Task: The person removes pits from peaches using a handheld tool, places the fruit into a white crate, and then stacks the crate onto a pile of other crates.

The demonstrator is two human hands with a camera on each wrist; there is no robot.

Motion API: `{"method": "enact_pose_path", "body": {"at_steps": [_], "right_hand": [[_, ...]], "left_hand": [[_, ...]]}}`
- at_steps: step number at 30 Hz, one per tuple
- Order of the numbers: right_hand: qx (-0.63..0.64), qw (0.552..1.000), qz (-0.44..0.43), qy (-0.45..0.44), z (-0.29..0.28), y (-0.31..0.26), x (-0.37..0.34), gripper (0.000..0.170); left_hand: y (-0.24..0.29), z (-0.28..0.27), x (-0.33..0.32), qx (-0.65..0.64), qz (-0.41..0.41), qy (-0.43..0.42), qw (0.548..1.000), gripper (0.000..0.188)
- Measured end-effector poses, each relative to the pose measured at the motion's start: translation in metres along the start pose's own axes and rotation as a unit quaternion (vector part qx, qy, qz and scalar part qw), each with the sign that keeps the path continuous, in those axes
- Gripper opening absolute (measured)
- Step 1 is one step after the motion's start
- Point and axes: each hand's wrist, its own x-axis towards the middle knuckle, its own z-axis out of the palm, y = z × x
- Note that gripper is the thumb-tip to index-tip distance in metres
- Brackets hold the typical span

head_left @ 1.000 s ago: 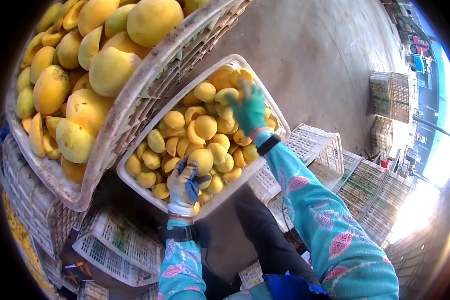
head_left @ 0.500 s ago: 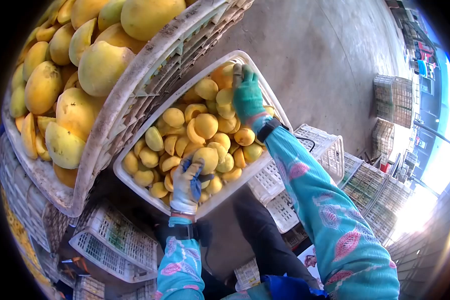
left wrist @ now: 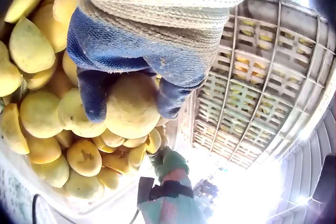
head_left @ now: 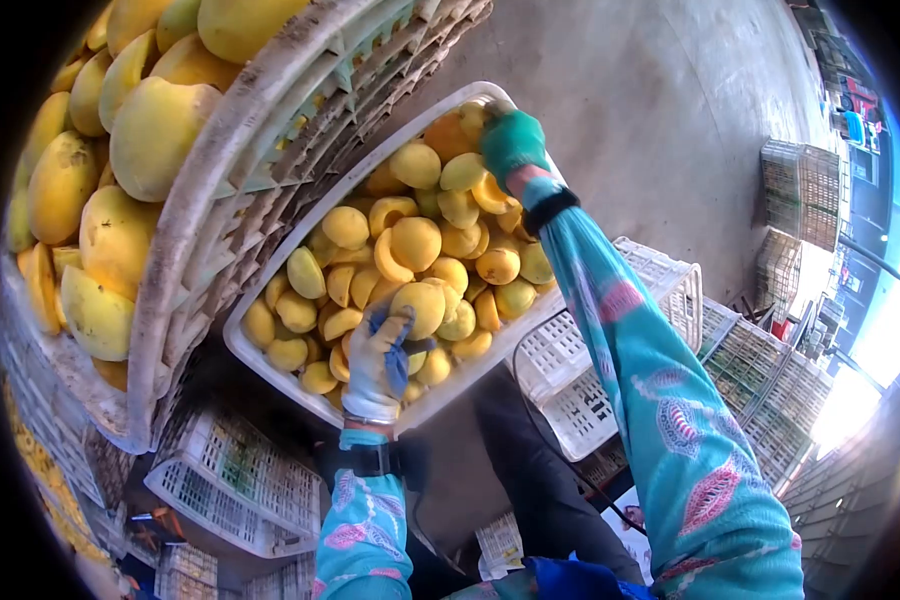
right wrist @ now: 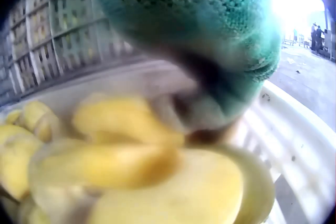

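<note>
Yellow peaches [head_left: 415, 243], many looking halved, fill a white plastic crate [head_left: 450, 390] in front of me. My left hand [head_left: 373, 375], in a white glove with blue-coated fingers, grips one peach [left wrist: 132, 108] low over the pile near the crate's near side. At the far right corner, my right hand [head_left: 513, 142] in a green glove reaches down with bent fingers among peaches by the rim. In the right wrist view that hand [right wrist: 210, 35] is blurred and its fingertips are partly hidden; I cannot tell whether they hold a peach.
On the left, a higher crate [head_left: 182, 225] heaped with large yellow peaches stands on a stack, close beside the white crate. Other white crates lie on the right [head_left: 570, 380] and lower left [head_left: 240, 490]. Stacked crates [head_left: 802, 190] stand farther off on the concrete floor [head_left: 650, 110].
My right hand has moved from above the peaches to the crate's far right corner, its fingers now bent down. The left hand keeps its peach. The view has shifted slightly.
</note>
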Motion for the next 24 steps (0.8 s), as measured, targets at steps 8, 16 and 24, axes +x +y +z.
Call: {"method": "enact_pose_path", "body": {"at_steps": [8,16,24], "right_hand": [[0.000,0.989,0.020,-0.144,-0.047,-0.034,-0.049,0.057],[0.304,0.927,0.104,-0.196,-0.086,-0.022,-0.142,0.053],[0.457,0.875,0.148,-0.061,-0.062,-0.019,-0.066,0.055]], "left_hand": [[-0.005,0.007,0.011,-0.004,-0.006,-0.010,1.000,0.037],[0.021,0.078,0.048,0.171,0.118,-0.120,0.971,0.036],[0.061,0.139,0.110,0.203,0.170,-0.063,0.962,0.032]]}}
